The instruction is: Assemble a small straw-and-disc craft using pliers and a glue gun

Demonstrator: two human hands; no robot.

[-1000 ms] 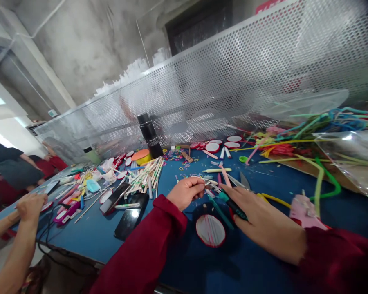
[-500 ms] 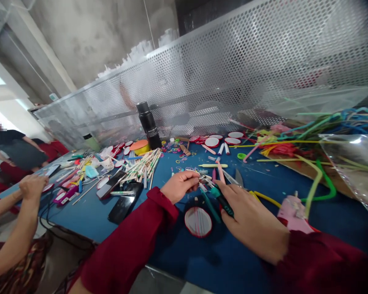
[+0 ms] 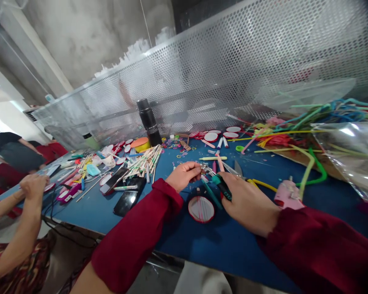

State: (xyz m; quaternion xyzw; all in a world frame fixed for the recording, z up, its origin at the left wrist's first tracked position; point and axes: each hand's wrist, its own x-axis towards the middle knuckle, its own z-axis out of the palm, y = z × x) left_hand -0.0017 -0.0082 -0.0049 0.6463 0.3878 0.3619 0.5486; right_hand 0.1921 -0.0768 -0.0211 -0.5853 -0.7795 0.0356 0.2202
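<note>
My right hand [image 3: 248,200] is wrapped round a pair of pliers [image 3: 222,188] with black and teal handles, its metal jaws pointing at my other hand. My left hand [image 3: 184,175] is closed in a pinch right beside the jaws; the small piece in its fingertips is too small to name. Below the pliers lies a round red-rimmed mirror-like disc [image 3: 201,209] with thin pinkish lines across it. Just beyond my hands are a pale yellow-green pen [image 3: 213,158] and a grey pointed blade [image 3: 238,168].
A black bottle [image 3: 149,122] stands by the perforated metal screen [image 3: 217,81]. Wooden sticks [image 3: 144,163] and phones [image 3: 130,197] lie to the left. Coloured pipe cleaners [image 3: 319,163] and clear plastic [image 3: 352,159] crowd the right. Another person's hands [image 3: 33,185] are at far left.
The view has shifted slightly, and the disc and both hands appear a little higher. My hands keep their hold, the pliers still close to my left fingertips.
</note>
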